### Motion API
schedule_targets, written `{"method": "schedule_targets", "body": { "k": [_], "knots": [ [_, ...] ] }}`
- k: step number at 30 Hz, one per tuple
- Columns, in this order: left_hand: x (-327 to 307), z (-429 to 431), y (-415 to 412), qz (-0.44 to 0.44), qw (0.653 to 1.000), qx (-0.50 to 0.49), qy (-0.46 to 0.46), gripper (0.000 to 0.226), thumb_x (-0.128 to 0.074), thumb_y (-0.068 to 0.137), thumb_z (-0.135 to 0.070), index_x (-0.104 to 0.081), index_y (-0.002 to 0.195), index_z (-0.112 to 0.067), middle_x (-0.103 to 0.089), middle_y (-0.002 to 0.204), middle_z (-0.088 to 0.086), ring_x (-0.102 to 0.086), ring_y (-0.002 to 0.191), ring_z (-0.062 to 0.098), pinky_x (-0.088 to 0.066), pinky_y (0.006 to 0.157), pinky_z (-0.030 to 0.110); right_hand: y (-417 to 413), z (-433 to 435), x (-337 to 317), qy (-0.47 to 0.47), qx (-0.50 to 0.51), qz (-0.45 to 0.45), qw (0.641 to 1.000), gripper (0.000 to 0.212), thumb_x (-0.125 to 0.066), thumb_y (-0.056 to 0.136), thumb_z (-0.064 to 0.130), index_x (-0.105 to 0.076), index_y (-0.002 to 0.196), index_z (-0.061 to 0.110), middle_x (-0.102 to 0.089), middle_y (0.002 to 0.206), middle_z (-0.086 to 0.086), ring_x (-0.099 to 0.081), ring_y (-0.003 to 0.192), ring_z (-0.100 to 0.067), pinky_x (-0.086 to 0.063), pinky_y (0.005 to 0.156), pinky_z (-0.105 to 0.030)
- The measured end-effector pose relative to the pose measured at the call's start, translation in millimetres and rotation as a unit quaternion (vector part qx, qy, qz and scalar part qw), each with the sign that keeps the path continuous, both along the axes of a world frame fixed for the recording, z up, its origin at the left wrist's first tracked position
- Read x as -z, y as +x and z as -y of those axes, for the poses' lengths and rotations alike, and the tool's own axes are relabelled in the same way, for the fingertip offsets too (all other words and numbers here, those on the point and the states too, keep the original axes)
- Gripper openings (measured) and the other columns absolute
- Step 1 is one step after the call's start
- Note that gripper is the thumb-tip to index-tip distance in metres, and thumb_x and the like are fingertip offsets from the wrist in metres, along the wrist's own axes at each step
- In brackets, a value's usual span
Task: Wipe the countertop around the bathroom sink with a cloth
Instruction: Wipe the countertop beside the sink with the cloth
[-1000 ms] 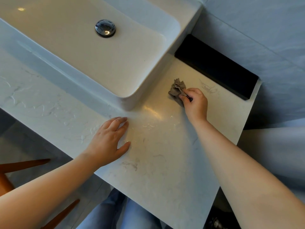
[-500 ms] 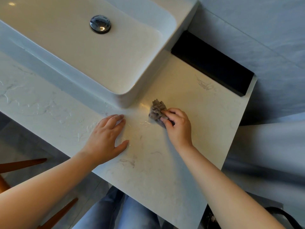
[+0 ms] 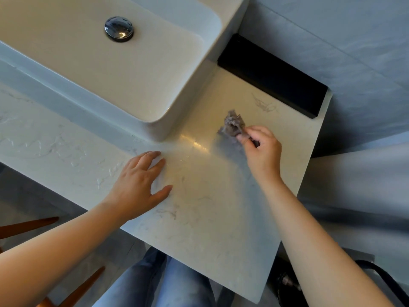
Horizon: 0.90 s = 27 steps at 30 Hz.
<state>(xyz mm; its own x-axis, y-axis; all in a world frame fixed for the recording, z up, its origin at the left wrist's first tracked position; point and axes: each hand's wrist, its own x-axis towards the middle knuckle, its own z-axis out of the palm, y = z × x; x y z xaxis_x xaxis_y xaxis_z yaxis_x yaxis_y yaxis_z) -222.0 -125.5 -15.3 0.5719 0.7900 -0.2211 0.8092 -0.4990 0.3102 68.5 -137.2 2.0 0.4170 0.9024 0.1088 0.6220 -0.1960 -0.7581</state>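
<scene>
The cloth [image 3: 232, 126] is a small grey crumpled wad. It lies on the worktop [image 3: 210, 229] on the right side of the sink [image 3: 174, 122], near the front right corner of the basin but not touching it. It sticks out from the right hand [image 3: 262, 149] toward the back and a little to the left, so the wad is in front and the hand is behind it. Because it is bunched up, I cannot give it a clear long axis. The right hand is closed on the near end of the cloth: the fingertips [image 3: 243, 138] and the thumb pinch it, and the other fingers are curled toward the palm. The cloth seems to press on the surface, though the contact under it is hidden. The left hand [image 3: 137, 185] is well apart from the cloth, in front of the basin corner. It lies flat on the worktop with the fingers straight and a little spread, it holds nothing, and it probably only supports the body. So the right hand is clearly the nearer one and does the wiping. Beyond the cloth there is a band of worktop between the side wall of the sink and a black block [image 3: 272, 76] at the wall. In my judgement the next stroke can go there, and the hand should take care not to bump the basin.
</scene>
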Motion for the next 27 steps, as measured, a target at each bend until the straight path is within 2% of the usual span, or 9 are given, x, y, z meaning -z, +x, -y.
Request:
{"method": "schedule_targets", "body": {
  "k": [3,6,11,17,27],
  "knots": [
    [-6,9,6,0.019,0.999,0.035,-0.001,0.073,-0.032,0.086,-0.063,-0.051,0.135,-0.012,-0.050,0.138,0.007,-0.044,0.129,0.027,-0.030,0.107,0.040,38,-17,13,-0.026,0.037,0.028,0.999,0.025,-0.069,0.084,0.016,-0.071,0.107,0.007,-0.064,0.102,-0.004,-0.058,0.088,-0.013,-0.039,0.074,-0.004],
    [-6,17,13,0.025,0.998,0.056,-0.012,0.071,-0.035,0.086,-0.060,-0.051,0.135,-0.011,-0.051,0.137,0.007,-0.045,0.128,0.026,-0.036,0.106,0.040,50,-21,31,-0.061,0.048,0.033,0.996,0.027,-0.069,0.084,0.016,-0.069,0.109,0.005,-0.064,0.108,-0.007,-0.060,0.095,-0.017,-0.042,0.080,-0.014],
    [0,28,24,0.001,0.996,0.085,-0.006,0.073,-0.038,0.085,-0.058,-0.049,0.136,-0.008,-0.050,0.137,0.008,-0.046,0.127,0.027,-0.032,0.105,0.036,40,-15,43,-0.052,0.066,0.025,0.996,0.027,-0.067,0.084,0.016,-0.070,0.109,0.008,-0.064,0.110,-0.006,-0.059,0.100,-0.020,-0.046,0.087,-0.025],
    [9,32,25,-0.036,0.993,0.112,0.020,0.073,-0.042,0.082,-0.057,-0.052,0.133,-0.006,-0.052,0.136,0.011,-0.047,0.126,0.031,-0.029,0.106,0.039,23,7,44,-0.050,0.038,0.035,0.997,0.025,-0.068,0.084,0.015,-0.071,0.107,0.008,-0.064,0.107,-0.004,-0.059,0.097,-0.019,-0.042,0.081,-0.019],
    [12,32,22,-0.035,0.992,0.120,0.024,0.074,-0.042,0.082,-0.059,-0.051,0.134,-0.007,-0.049,0.138,0.011,-0.044,0.128,0.031,-0.027,0.107,0.040,-27,72,49,-0.031,0.016,0.042,0.998,0.023,-0.069,0.080,0.009,-0.073,0.102,0.011,-0.064,0.100,0.003,-0.060,0.091,-0.016,-0.043,0.077,-0.016]
  ]
}}
